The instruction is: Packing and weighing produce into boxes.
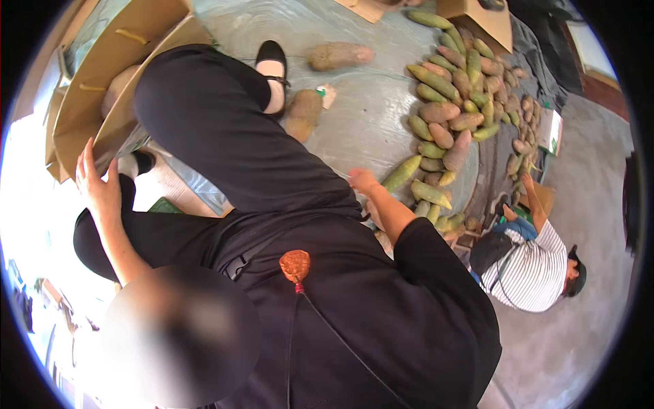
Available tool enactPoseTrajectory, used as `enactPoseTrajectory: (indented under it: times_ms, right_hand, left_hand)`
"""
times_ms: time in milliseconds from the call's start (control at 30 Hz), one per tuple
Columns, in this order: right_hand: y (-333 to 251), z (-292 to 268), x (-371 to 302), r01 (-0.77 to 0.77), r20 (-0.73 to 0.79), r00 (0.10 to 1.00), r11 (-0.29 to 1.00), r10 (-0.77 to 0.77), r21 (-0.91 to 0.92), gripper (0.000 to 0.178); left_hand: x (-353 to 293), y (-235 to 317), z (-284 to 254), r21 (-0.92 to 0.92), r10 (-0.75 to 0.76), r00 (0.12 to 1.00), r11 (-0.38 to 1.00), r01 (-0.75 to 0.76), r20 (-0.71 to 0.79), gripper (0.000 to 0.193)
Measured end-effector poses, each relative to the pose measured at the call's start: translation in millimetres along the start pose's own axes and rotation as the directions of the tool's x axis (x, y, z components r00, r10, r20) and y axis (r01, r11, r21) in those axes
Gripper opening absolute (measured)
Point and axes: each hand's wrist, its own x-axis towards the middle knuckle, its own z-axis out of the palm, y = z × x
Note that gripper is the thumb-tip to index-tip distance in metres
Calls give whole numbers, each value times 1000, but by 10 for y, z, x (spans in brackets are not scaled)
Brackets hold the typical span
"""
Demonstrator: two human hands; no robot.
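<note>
My left hand (97, 183) rests against the edge of an upright cardboard box (141, 88), its fingers spread and the thumb apart. Inside the box a rounded brownish thing (119, 92) shows in part. My right hand (363, 180) hovers past my thigh, by the near edge of a heap of long oval gourds or tubers (443, 112), some green, some pinkish brown. Closest to it lies a green one (402, 173). Motion smears the right fingers, so I cannot make out any hold.
Two large brown oblong pieces (338, 56) (304, 114) lie on plastic sheeting (364, 109) near my shoe (272, 68). Another open carton (477, 20) stands beyond the heap. At the right a person in a striped shirt (535, 266) reaches toward the heap. A blurred patch covers the lower left.
</note>
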Motion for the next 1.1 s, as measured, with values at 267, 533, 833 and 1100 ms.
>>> enactPoseTrajectory:
  times_ms: [267,533,833,1100]
  right_hand:
    - [1097,-909,175,-321,-224,898,912,379,257,39]
    - [1659,-1194,268,-403,-2,822,584,569,704,41]
    - [1537,-1395,206,-527,420,850,542,319,655,62]
    - [1228,-1046,249,-430,87,706,328,703,841,57]
  left_hand:
    - [46,217,81,-12,-23,1000,1000,23,-18,68]
    - [-23,175,135,-8,-74,992,997,74,-107,71]
    - [-43,211,85,95,-100,987,989,112,-125,68]
    - [-43,183,62,116,-72,991,990,86,-117,68]
